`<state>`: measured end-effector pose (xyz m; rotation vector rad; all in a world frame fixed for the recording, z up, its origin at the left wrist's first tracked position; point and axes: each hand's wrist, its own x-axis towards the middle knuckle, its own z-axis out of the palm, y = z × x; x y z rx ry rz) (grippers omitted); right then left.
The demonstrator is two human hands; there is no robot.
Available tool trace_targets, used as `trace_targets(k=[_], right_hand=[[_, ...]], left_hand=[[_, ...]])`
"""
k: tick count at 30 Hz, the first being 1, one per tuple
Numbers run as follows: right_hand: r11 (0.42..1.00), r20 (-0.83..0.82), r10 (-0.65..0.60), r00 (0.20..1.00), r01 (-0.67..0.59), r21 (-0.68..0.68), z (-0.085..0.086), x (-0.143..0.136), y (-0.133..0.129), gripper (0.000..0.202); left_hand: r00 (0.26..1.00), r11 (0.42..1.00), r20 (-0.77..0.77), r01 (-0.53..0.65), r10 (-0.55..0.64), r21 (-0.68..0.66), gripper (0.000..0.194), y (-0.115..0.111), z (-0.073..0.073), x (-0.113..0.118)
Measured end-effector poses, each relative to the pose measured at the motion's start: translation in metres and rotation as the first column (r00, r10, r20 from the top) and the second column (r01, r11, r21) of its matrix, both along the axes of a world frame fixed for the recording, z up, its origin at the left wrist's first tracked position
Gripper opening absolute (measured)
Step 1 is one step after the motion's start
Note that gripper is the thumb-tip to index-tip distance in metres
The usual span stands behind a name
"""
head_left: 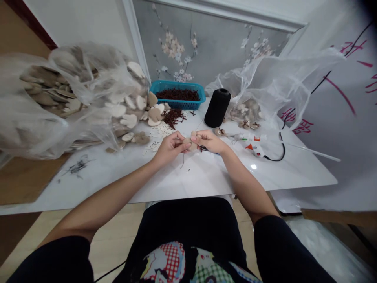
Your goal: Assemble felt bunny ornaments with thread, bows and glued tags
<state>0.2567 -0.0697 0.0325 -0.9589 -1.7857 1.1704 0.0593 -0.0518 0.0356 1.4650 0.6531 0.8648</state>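
Above the middle of the white table [165,181], both hands meet on one small beige felt piece [193,146] with rounded lobes. My left hand [170,148] pinches its left side between thumb and fingers. On the other side, my right hand [208,141] is closed on its upper right edge. A dark thread [183,160] dangles below the piece. Under the right hand lies a dark object, mostly hidden, that I cannot make out. A tiny white tag [189,170] lies on the table just in front of the hands.
Plastic bags [97,86] of felt shapes crowd the left. Brown bows fill a blue basket [179,105] at the back; more bows [173,118] lie in front. A black thread cone [218,108] stands right of it. A glue gun [257,148] with cable lies at right.
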Motion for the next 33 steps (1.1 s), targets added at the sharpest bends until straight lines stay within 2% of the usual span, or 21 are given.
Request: trace_targets(k=[8,14,19,26,33], right_hand=[[0.988,-0.15,0.149,0.977,-0.152,-0.005,0.008,-0.003,-0.005,0.045],[0.998,-0.162,0.067,0.985,-0.067,0.006,0.001,0.002,-0.001,0.048],[0.997,-0.127,0.072,0.989,-0.075,-0.022,-0.004,0.003,0.002,0.041],[0.994,-0.1,0.073,0.992,-0.08,-0.077,-0.001,-0.001,0.0,0.043],[0.991,-0.105,0.122,0.987,-0.128,-0.048,0.002,-0.001,-0.003,0.041]], left_hand=[[0.993,0.994,0.035,0.113,-0.113,-0.004,0.045,0.002,0.0,-0.003],[0.976,0.987,-0.151,0.153,-0.16,-0.058,0.044,0.0,-0.005,0.004],[0.974,0.992,-0.195,0.121,-0.112,0.032,0.039,0.004,-0.01,0.002],[0.968,0.97,-0.187,0.198,-0.17,0.142,0.035,0.007,-0.011,-0.004],[0.96,0.963,-0.17,0.243,-0.222,0.115,0.032,0.006,-0.008,-0.005]])
